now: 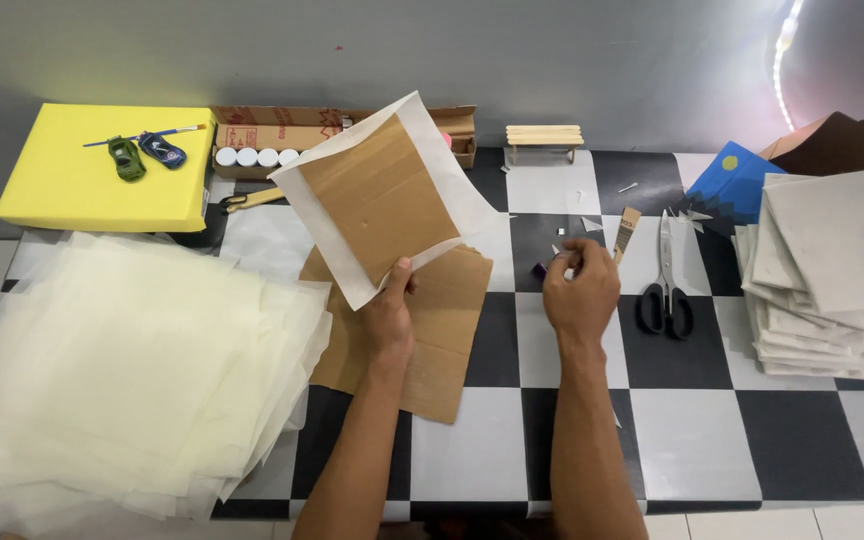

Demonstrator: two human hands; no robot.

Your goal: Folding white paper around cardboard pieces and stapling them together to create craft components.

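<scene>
Head view: we see our left hand (389, 318) pinching the lower edge of a cardboard panel (380, 197) laid on a white paper sheet (439, 165), thumb on front, fingers closed behind it, the piece lifted and tilted off the table. Just under those fingers lies a bigger cardboard sheet (442, 330) flat on the checkered table (692, 430). Our right hand (580, 297) is curled closed around a small purple item (540, 269), mostly hidden, we cannot tell what it is. Just right of those fingers sit a small brush (626, 232) and scissors (664, 285). Farther right, a stack of grey sheets (822, 280). Left of the left fingers, a pile of thin cream paper (122, 370). Beyond the fingers, a yellow box (82, 180) with two toy cars (144, 153), and a carton (262, 135) holding white caps.
</scene>
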